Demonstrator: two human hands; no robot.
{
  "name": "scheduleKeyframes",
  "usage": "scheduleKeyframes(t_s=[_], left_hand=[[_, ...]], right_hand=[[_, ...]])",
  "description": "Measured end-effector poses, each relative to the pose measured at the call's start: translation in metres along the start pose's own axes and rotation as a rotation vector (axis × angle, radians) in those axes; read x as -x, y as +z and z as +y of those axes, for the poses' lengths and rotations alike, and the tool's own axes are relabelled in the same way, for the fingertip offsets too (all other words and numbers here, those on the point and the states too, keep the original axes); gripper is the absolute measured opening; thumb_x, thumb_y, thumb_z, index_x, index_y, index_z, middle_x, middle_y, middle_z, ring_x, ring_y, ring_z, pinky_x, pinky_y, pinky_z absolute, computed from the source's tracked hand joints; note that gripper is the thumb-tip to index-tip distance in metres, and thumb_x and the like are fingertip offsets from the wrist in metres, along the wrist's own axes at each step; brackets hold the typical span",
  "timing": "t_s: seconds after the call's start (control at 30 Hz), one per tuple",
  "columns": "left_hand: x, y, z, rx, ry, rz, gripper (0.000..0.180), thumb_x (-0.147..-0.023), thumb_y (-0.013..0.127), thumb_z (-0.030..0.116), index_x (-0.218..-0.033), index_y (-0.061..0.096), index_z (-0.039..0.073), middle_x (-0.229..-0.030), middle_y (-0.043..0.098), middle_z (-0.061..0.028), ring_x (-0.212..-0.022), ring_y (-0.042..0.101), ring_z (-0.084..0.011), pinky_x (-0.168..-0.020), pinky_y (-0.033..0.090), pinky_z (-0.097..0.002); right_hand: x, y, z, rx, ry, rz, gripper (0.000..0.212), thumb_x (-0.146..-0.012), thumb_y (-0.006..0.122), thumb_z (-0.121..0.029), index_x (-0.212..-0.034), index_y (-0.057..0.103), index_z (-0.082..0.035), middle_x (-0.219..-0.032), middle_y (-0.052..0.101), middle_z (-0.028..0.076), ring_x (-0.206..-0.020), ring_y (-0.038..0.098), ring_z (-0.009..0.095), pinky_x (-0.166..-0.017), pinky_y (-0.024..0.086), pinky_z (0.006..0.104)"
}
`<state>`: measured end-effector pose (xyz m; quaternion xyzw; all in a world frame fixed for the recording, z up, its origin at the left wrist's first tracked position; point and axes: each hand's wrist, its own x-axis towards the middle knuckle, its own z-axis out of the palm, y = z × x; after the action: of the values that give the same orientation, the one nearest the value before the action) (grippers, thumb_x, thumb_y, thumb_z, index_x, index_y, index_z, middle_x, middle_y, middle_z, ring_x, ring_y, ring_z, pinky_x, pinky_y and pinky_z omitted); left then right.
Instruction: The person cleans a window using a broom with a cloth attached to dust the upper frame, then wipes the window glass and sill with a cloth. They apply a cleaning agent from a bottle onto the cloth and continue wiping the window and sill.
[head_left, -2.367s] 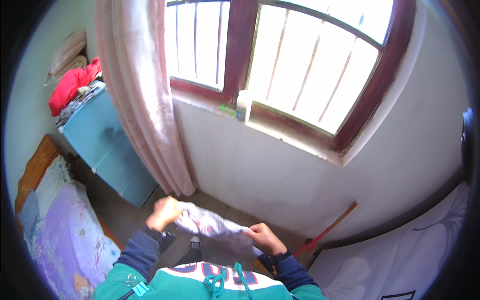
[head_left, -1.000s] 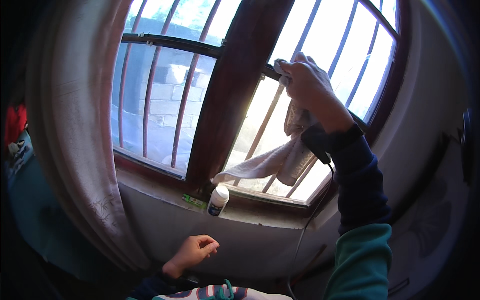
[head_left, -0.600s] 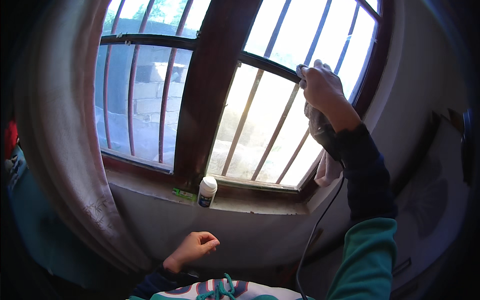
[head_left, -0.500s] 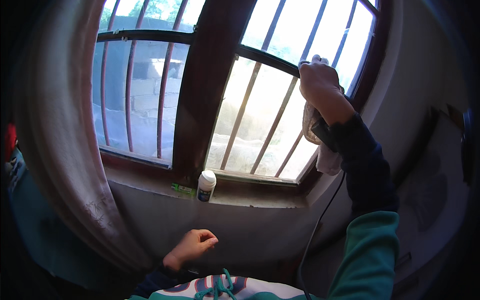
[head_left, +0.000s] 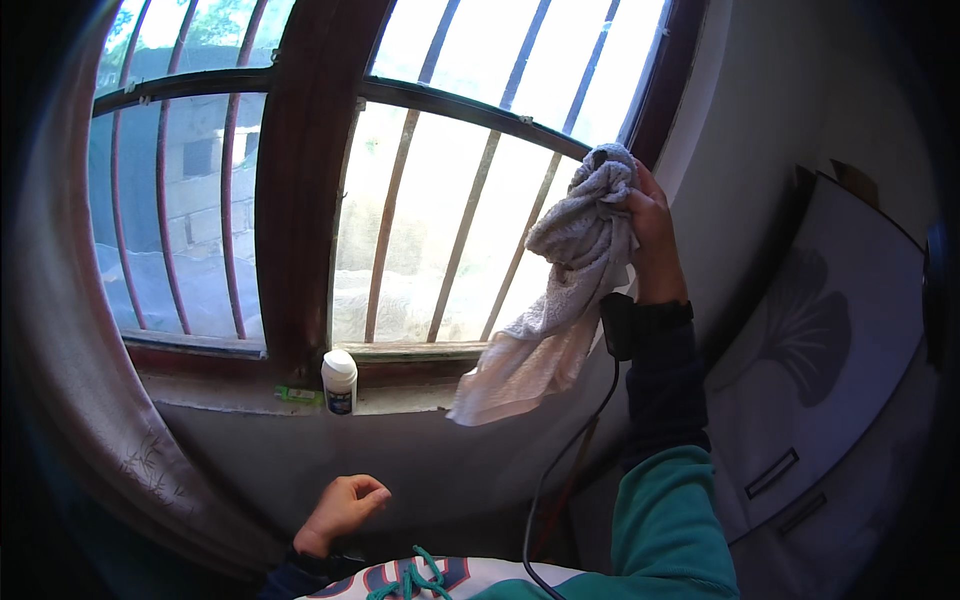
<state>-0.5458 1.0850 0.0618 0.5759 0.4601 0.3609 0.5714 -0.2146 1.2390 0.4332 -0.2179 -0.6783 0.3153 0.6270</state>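
A crumpled grey-white towel (head_left: 575, 255) is bunched at its top in my right hand (head_left: 655, 230). My fingers are closed around its right side, and the rest hangs in folds down to the left, in front of the right window pane (head_left: 430, 225). My left hand (head_left: 342, 512) is low in front of my chest, below the sill. Its fingers are curled with the thumb against them, and nothing shows in them. Upright on the windowsill (head_left: 405, 400) stands a white bottle (head_left: 340, 382) with a dark label. Beside it on the left lies a small green packet (head_left: 297, 395).
Dark red-brown frames (head_left: 310, 190) hold the panes, with metal bars (head_left: 395, 210) behind the glass. A pale curtain (head_left: 75, 390) hangs at the left. From a black device (head_left: 618, 325) at my right wrist a cable (head_left: 545, 470) runs down. A white cabinet (head_left: 800, 370) stands at the right.
My right hand has come down and back from the window's crossbar, turning so the towel now shows fully. The view has shifted to the right. My left hand stays curled.
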Motion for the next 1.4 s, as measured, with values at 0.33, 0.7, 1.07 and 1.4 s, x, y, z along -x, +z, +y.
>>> scheduleKeyframes(t_s=[0.33,0.7,1.07,1.4], left_hand=[[-0.012,0.0,-0.013,0.032,0.001,0.008,0.019,-0.088,0.063,0.018,-0.092,0.066,-0.001,-0.075,0.066,-0.0049,-0.068,0.061,-0.0096,-0.063,0.049,-0.0235],[-0.018,0.002,-0.019,0.021,-0.045,0.003,0.021,-0.088,0.064,0.019,-0.092,0.066,-0.001,-0.073,0.067,-0.0047,-0.067,0.062,-0.0093,-0.062,0.049,-0.023],[-0.012,-0.011,-0.025,0.013,-0.022,-0.005,0.021,-0.089,0.063,0.02,-0.092,0.065,-0.001,-0.075,0.067,-0.0057,-0.07,0.063,-0.0108,-0.064,0.049,-0.0237],[0.001,-0.016,-0.032,-0.006,-0.014,-0.023,0.02,-0.089,0.063,0.019,-0.092,0.065,-0.001,-0.074,0.067,-0.0052,-0.07,0.063,-0.0104,-0.064,0.049,-0.0245]], right_hand=[[-0.032,-0.018,-0.038,1.117,-0.207,0.145,0.033,-0.083,0.054,-0.006,-0.114,0.064,-0.008,-0.106,0.061,0.011,-0.095,0.06,0.024,-0.086,0.049,0.032],[-0.07,0.021,-0.046,1.922,0.194,0.026,0.023,-0.081,0.063,-0.02,-0.102,0.069,-0.012,-0.108,0.064,0.013,-0.103,0.06,0.031,-0.089,0.048,0.0378],[-0.059,0.107,-0.047,1.839,0.079,-0.073,0.026,-0.076,0.06,-0.009,-0.1,0.068,-0.003,-0.102,0.065,0.017,-0.099,0.061,0.03,-0.09,0.044,0.0381],[-0.073,0.094,-0.042,1.334,-0.126,-0.279,0.019,-0.073,0.058,-0.001,-0.088,0.07,0.001,-0.086,0.061,0.012,-0.079,0.061,0.024,-0.078,0.047,0.0323]])
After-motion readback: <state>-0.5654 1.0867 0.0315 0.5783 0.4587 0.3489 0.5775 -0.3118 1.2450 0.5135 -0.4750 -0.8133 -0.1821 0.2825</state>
